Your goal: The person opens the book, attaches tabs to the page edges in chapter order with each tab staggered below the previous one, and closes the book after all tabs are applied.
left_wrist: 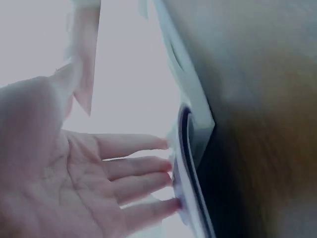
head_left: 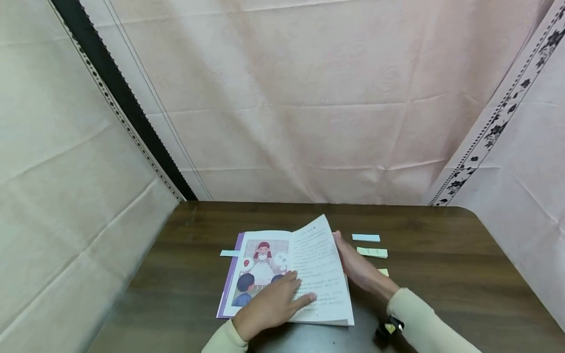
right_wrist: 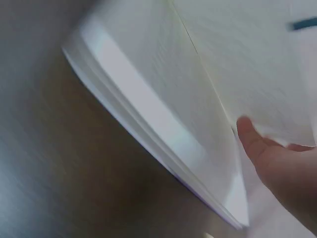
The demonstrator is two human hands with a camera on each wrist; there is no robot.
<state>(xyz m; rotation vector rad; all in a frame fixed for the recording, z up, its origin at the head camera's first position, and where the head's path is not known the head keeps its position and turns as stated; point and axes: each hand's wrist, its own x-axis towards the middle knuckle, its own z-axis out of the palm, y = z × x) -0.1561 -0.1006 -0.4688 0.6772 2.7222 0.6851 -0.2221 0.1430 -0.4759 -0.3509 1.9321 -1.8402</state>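
Open book (head_left: 320,274) on the middle near part of the tabletop (head_left: 172,299), purple cover edge (head_left: 230,275) showing along its left side. Left page (head_left: 267,235) carries a colour illustration (head_left: 263,267): a red-haired figure in a white dress, dark-haired figures nearer. Right page (head_left: 311,255) bears lines of text, too small to read; its far right corner stands raised. Pale blue tab (head_left: 227,253) projects from the book's left edge.

Left hand (head_left: 274,300) lies over the near middle of the book, fingers extended and slightly apart across the illustration's near right part, thumb spread over the right page. Grasps nothing. Left wrist view confirms straight fingers; that view is hazy.

Right hand (head_left: 359,267) is at the book's right edge, thumb against paper in the right wrist view, other fingers partly hidden behind a page. Cannot tell how far it is closed, or whether it pinches the page.

Right of the book, three paper strips: blue (head_left: 366,238) farthest, green (head_left: 372,252) next, yellow (head_left: 384,272) nearest and partly covered by the right hand. Pale sleeves (head_left: 417,311) on both arms.

Beyond the tabletop, light fabric (head_left: 309,122); black band (head_left: 128,98) at left, dark floral border (head_left: 496,130) at right.
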